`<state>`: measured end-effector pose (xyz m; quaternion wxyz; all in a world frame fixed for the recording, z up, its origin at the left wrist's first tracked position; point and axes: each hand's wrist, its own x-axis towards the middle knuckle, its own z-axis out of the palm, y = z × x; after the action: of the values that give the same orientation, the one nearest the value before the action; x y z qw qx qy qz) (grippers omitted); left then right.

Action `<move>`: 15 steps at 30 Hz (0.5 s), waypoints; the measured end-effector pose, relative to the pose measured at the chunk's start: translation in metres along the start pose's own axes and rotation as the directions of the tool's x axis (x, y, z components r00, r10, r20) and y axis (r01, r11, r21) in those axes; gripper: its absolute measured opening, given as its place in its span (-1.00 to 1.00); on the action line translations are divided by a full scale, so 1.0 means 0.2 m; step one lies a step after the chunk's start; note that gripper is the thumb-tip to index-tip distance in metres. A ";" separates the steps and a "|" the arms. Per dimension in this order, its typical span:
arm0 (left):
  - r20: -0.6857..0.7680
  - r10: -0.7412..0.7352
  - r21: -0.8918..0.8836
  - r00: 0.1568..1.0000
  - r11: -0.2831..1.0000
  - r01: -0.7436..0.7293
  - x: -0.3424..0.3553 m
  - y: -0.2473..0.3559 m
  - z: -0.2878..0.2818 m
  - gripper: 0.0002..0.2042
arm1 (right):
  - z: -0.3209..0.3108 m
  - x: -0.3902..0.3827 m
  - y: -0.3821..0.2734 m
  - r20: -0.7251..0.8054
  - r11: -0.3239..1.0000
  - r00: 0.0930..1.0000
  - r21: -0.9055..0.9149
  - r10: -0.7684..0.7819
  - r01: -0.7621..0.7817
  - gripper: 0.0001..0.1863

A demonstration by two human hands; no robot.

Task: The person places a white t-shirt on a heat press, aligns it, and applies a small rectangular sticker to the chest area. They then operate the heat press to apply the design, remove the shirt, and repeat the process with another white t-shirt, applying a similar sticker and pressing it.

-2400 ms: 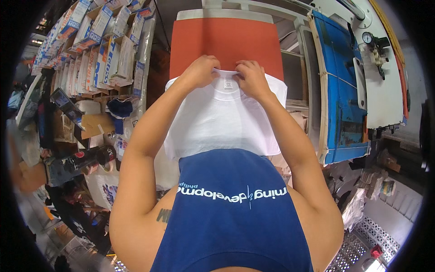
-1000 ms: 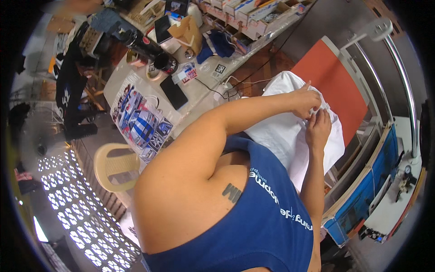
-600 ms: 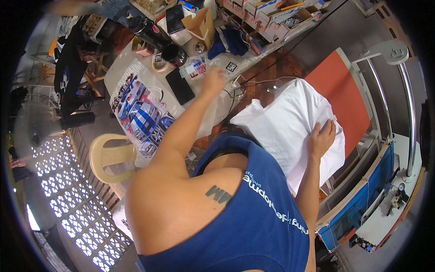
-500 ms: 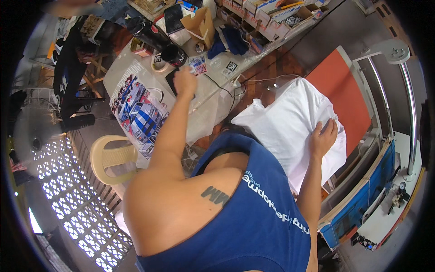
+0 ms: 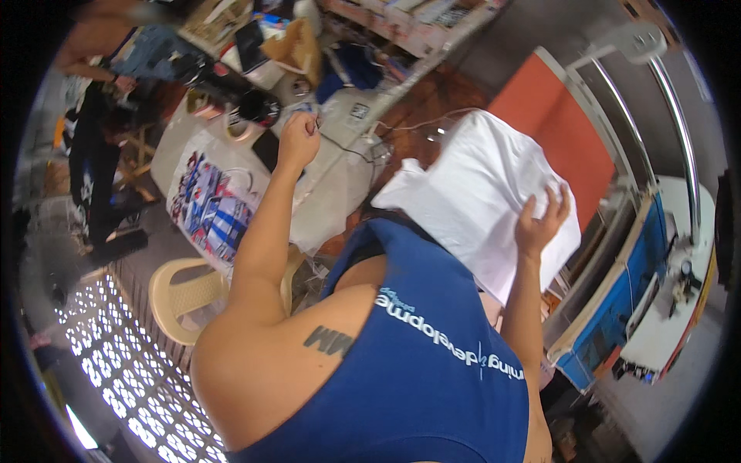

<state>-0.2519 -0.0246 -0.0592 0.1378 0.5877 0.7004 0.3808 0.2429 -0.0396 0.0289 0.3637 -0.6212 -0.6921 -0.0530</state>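
My left hand (image 5: pixel 299 140) is closed in a fist over the table. A scrap of the small blue printed piece (image 5: pixel 302 109) shows just beyond its knuckles. The fist hides most of that piece, and what the fingers hold, if anything, cannot be made out. Beside the wrist lies a flat black phone-like slab (image 5: pixel 266 149). My right hand (image 5: pixel 543 222) is open with its fingers spread, over the right part of a white cloth garment (image 5: pixel 471 181). The garment is draped on the orange-red platen (image 5: pixel 559 116) of a press.
A large colourful car print (image 5: pixel 212 212) lies on the table, near tape rolls (image 5: pixel 241 127) and a black tumbler (image 5: pixel 258 106). Boxes (image 5: pixel 417 23) line the back. A beige plastic chair (image 5: pixel 185 297) stands at left, the press's metal arm (image 5: pixel 679 131) at right. Another person (image 5: pixel 89 62) is at upper left.
My left hand has moved rightward over the small printed piece and curled closed. My right hand's fingers have spread and lifted somewhat from lying flat on the garment. The whole view has shifted.
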 end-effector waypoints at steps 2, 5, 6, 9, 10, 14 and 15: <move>0.098 -0.043 -0.054 0.994 0.997 0.048 -0.02 0.25 0.12 -0.82 | -0.06 -0.05 -0.06 0.058 0.997 0.998 0.074 0.010 -0.014 -0.69; 0.110 0.124 -0.256 0.986 0.962 -0.092 -0.09 0.66 0.30 -0.78 | -0.13 -0.14 -0.17 0.155 0.959 0.985 0.259 0.077 -0.116 -0.75; 0.238 -0.004 -0.374 0.971 0.923 0.095 -0.12 0.80 0.36 -0.82 | -0.15 -0.16 -0.20 0.202 0.944 0.975 0.294 0.094 -0.151 -0.76; 0.602 -0.063 -0.681 0.796 0.481 0.552 -0.23 1.15 0.51 -0.80 | -0.19 -0.20 -0.28 0.279 0.866 0.953 0.440 0.119 -0.237 -0.78; 0.729 0.020 -0.673 0.684 0.201 0.712 -0.28 1.24 0.54 -0.72 | -0.20 -0.20 -0.30 0.259 0.851 0.958 0.468 0.124 -0.237 -0.78; 0.830 0.364 -0.439 0.423 -0.043 0.898 -0.44 1.47 0.62 -0.39 | -0.21 -0.18 -0.25 0.268 0.584 0.816 0.587 0.513 -0.561 -0.76; 0.831 0.404 -0.403 0.381 -0.033 0.915 -0.47 1.51 0.64 -0.39 | -0.20 -0.17 -0.22 0.323 0.466 0.746 0.620 0.582 -0.631 -0.75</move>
<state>0.0715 -0.0581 0.0409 0.9051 0.2019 0.1737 0.3316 0.2206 -0.0987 0.0558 0.5408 -0.6418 -0.4037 0.3641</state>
